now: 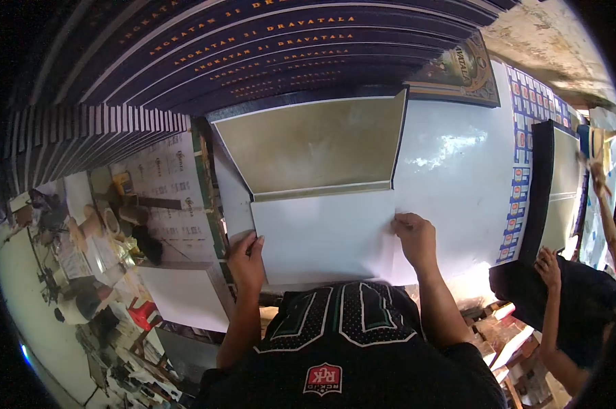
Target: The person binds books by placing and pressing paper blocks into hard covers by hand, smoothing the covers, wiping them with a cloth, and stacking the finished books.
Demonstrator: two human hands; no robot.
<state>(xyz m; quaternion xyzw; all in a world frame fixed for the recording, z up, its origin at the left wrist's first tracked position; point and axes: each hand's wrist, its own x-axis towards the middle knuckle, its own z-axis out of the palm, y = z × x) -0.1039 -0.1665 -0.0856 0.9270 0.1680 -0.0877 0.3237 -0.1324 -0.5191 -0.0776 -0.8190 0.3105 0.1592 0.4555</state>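
In front of me lies an open hardcover book. Its raised inner board [311, 143] is bare grey-brown, with a dark border folded in along its edges. Nearer my body is a white endpaper [321, 235], lying flat. At its left edge my left hand [245, 258] is closed, thumb on top and fingers hidden under the edge. My right hand [415, 235] has its fingers curled and pinched at the right edge of the white endpaper. Behind the board rises a stack of dark blue hardcover books [267, 41] with gold spine lettering.
A white glossy tabletop [458, 157] extends right, with a finished book [461, 71] at its back. Farther right, a co-worker's hand [548, 268] is near another open cover [560, 184]. A white paper stack [182, 293] stands at lower left.
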